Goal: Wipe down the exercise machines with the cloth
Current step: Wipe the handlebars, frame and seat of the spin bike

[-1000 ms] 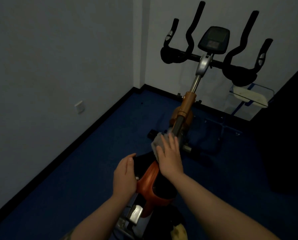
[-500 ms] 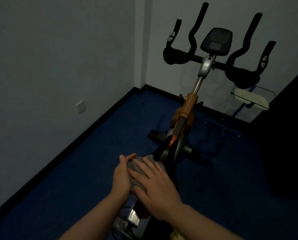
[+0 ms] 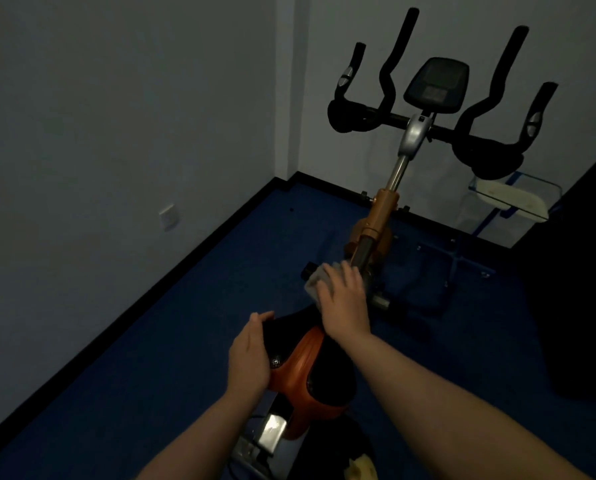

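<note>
An exercise bike stands in the room's corner, with black handlebars (image 3: pixel 428 123), a dark console (image 3: pixel 435 85) and an orange frame post (image 3: pixel 381 216). Its black and orange saddle (image 3: pixel 310 365) is right below me. My right hand (image 3: pixel 345 301) lies flat, fingers straight, pressing a grey cloth (image 3: pixel 315 280) onto the saddle's front tip near the post. My left hand (image 3: pixel 249 355) rests against the saddle's left side with its fingers straight. Most of the cloth is hidden under my right hand.
A grey wall with a socket (image 3: pixel 169 216) runs along the left, edged by a black skirting. Blue carpet (image 3: pixel 151 358) covers the floor. A clear stand on a blue frame (image 3: pixel 511 199) sits at the back right. A dark mass fills the right edge.
My right hand has slid the cloth forward from the saddle's rear, beside my left hand, to its front tip. My left hand has stayed on the saddle's left side.
</note>
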Action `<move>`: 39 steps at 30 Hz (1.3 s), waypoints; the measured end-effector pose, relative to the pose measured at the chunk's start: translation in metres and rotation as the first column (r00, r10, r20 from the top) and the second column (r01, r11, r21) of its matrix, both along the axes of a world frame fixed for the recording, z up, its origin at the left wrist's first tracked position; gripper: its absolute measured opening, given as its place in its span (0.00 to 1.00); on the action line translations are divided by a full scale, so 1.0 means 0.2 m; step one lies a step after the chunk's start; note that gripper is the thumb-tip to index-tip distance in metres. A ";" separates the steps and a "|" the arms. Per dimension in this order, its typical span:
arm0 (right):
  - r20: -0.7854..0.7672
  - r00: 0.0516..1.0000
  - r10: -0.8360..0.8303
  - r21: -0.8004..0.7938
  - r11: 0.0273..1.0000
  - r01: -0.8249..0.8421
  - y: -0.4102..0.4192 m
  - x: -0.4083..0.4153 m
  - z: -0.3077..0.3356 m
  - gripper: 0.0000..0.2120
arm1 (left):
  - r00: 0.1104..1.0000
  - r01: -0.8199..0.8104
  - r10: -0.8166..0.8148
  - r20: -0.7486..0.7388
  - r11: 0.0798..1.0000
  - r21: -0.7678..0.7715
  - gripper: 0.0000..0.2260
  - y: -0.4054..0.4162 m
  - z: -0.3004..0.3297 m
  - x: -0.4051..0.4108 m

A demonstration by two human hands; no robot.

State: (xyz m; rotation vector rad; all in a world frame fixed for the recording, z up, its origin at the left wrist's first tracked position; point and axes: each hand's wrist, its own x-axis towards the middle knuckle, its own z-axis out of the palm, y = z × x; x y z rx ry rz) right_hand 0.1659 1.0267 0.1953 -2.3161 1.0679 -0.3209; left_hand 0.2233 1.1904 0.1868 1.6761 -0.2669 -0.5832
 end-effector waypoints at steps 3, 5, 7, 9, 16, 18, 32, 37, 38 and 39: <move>0.119 0.990 -0.081 0.200 0.978 0.056 0.16 -0.10 0.04 0.21 | 0.999 0.016 -0.016 0.028 1.000 0.011 0.22 0.00 -0.01 0.00; 0.133 0.979 -0.153 0.292 0.950 0.109 0.29 -0.19 0.05 0.22 | 0.999 0.007 -0.007 0.043 1.000 0.008 0.21 0.00 -0.01 0.00; 0.086 0.982 -0.167 0.283 0.949 0.137 0.41 -0.26 0.04 0.22 | 0.998 0.008 -0.008 0.060 1.000 0.005 0.20 0.00 0.00 -0.01; 0.125 0.983 -0.132 0.286 0.954 0.092 0.47 -0.31 0.04 0.19 | 0.995 0.040 -0.042 0.088 0.999 0.022 0.18 0.01 0.00 -0.02; 0.353 0.810 -0.469 0.848 0.526 -0.065 0.41 -0.46 0.25 0.14 | 0.893 0.240 -0.271 0.360 0.962 0.129 0.12 0.04 0.10 -0.01; 0.379 0.734 -0.564 0.896 0.423 -0.137 0.40 -0.49 0.32 0.15 | 0.822 0.359 -0.352 0.449 0.931 0.072 0.13 0.01 0.20 -0.08; 0.471 0.641 -0.606 0.882 0.321 -0.345 0.30 -0.89 0.56 0.25 | 0.796 0.556 -0.463 0.390 0.813 -0.171 0.13 -0.19 0.65 -0.62; 0.498 0.746 -0.442 0.770 0.621 -0.147 0.20 -1.25 0.59 0.18 | 0.754 0.586 -0.478 0.450 0.800 -0.131 0.04 -0.31 0.68 -0.88; 0.469 0.798 -0.377 0.684 0.727 -0.059 0.16 -1.34 0.60 0.17 | 0.716 0.608 -0.491 0.497 0.788 -0.098 0.04 -0.34 0.69 -0.93; 0.441 0.843 -0.309 0.578 0.816 -0.003 0.12 -1.43 0.61 0.17 | 0.662 0.641 -0.515 0.545 0.766 -0.054 0.05 -0.37 0.71 -0.99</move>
